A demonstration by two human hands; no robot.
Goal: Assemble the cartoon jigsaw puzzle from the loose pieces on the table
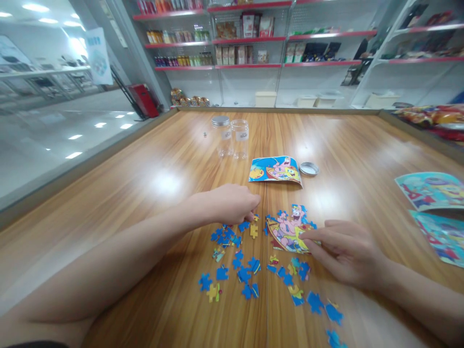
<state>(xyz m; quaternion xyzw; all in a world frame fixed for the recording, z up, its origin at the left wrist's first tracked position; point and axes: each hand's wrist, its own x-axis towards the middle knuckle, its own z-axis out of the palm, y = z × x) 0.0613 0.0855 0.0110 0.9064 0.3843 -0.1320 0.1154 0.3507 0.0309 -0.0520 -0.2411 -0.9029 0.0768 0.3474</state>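
Note:
A partly joined jigsaw puzzle (284, 229) lies on the wooden table, showing a pink starfish character and a yellow one in a boat. My right hand (346, 249) has its thumb and index finger close together on the puzzle's right edge. Left of the puzzle, my left hand (234, 203) is closed with its fingertips pointing down among loose pieces; what they hold, if anything, is hidden. A yellow puzzle piece (253, 231) lies just below those fingertips. Several loose blue puzzle pieces (243, 274) are scattered nearer to me. Behind the puzzle, a curled picture sheet (275, 170) shows the same characters.
Two clear jars stand farther back: a lidded jar (222, 137) and an uncovered jar (239, 140). A silver lid (309, 168) lies beside the picture sheet. More picture sheets (431, 191) are at right, near snack bags (435, 118). Shelves (250, 39) rise beyond the table.

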